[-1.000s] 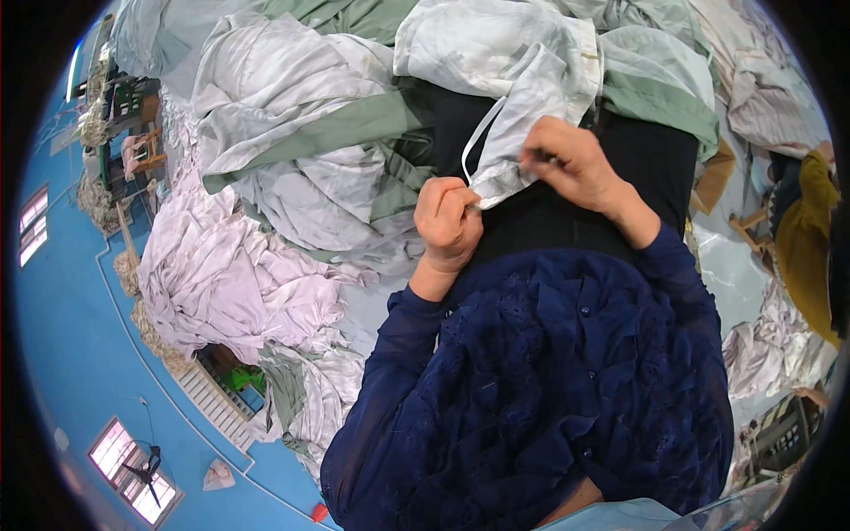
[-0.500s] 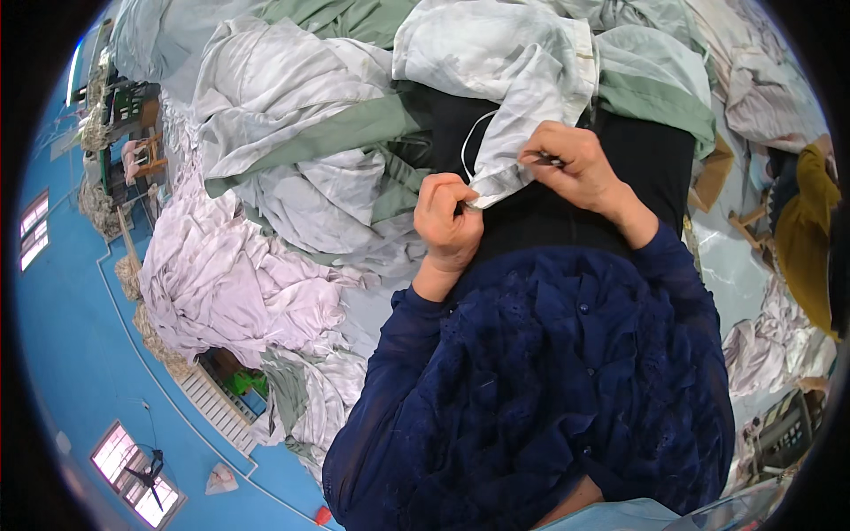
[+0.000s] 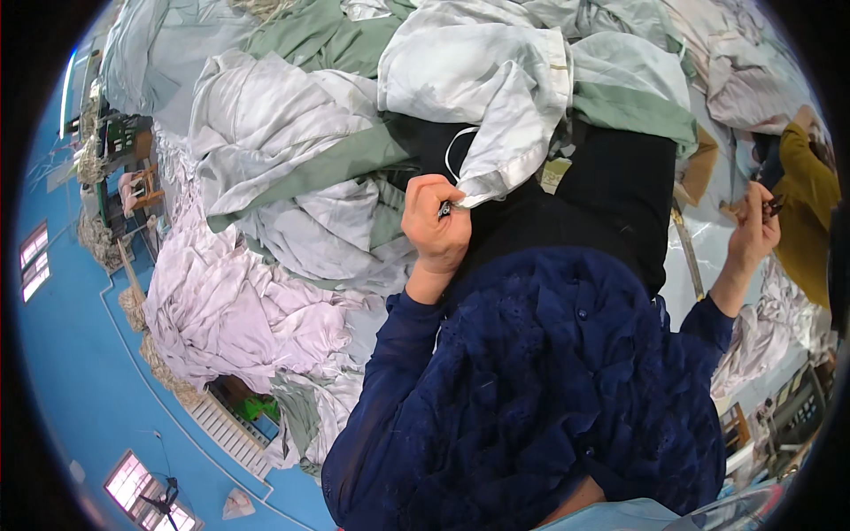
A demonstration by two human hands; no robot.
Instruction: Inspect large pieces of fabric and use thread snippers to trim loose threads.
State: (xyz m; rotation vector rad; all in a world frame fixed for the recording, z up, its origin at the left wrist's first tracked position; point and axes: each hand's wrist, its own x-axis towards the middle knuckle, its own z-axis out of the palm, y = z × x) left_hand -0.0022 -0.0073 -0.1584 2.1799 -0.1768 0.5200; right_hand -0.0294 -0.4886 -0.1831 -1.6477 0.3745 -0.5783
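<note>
My left hand is closed and pinches the narrow end of a white cloth that hangs over my dark-trousered lap. A small dark, shiny thing shows in its curled fingers; its kind I cannot make out. Beside the pinched end a thin white cord loops out of the cloth. Well away to the right, my right hand is raised and closed around a small dark tool, mostly hidden by the fingers. No cloth shows in that hand.
White cloth with green borders is heaped at the left, above a pale lilac pile. More white-and-green fabric lies at the far right. A mustard-coloured cloth hangs near my right hand. Blue floor shows at the left.
My right hand has left the white cloth and swung far out to the right with the small dark tool. My left hand keeps its pinch, shifted slightly left.
</note>
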